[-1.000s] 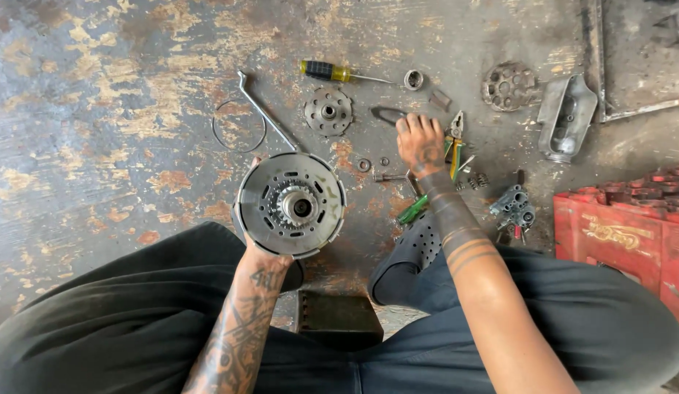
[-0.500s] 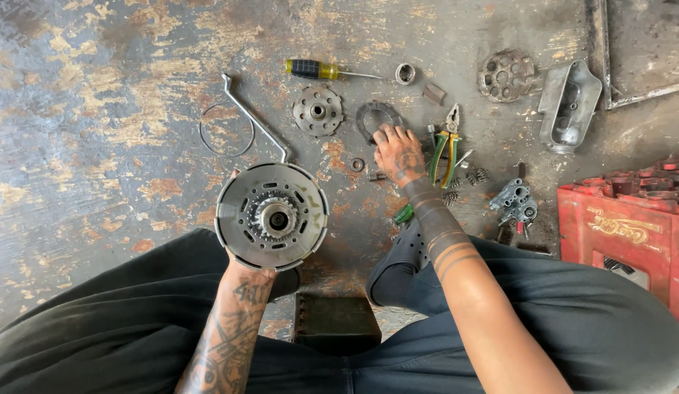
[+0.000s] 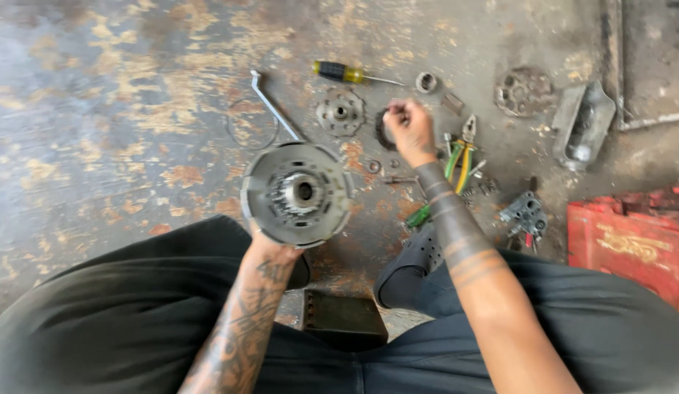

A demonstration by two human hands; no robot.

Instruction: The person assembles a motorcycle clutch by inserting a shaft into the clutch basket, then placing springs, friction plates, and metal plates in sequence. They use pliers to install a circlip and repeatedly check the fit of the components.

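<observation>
The left hand (image 3: 270, 244) is gripping the near edge of a round clutch assembly (image 3: 297, 193), fingers curled under its rim and mostly hidden behind it, holding the disc tilted up off the floor (image 3: 98, 131) so that its toothed hub is facing the camera. The right hand (image 3: 410, 130) is reaching out well beyond it, fingers drawn together at the tips as if pinching something small; motion blur is hiding whether anything is actually between them. Its knuckles are lying over a dark ring (image 3: 381, 130) on the floor.

Just left of the right hand a small gear plate (image 3: 340, 111) is lying flat, and beyond both a yellow-handled screwdriver (image 3: 347, 72) is resting with a small bearing (image 3: 426, 82) at its tip. Just right of the right wrist, green-and-yellow pliers (image 3: 462, 149) are lying among loose bolts. A bent metal lever (image 3: 275, 108) is running from beyond the left hand down to the clutch assembly's far edge. Far to the right, a red crate (image 3: 631, 237) is sitting beside the person's knee.

Compared with half a second ago, the right hand has lifted from its flat, spread position on the floor and closed its fingertips, moving farther out; the left hand is keeping its hold on the clutch assembly.
</observation>
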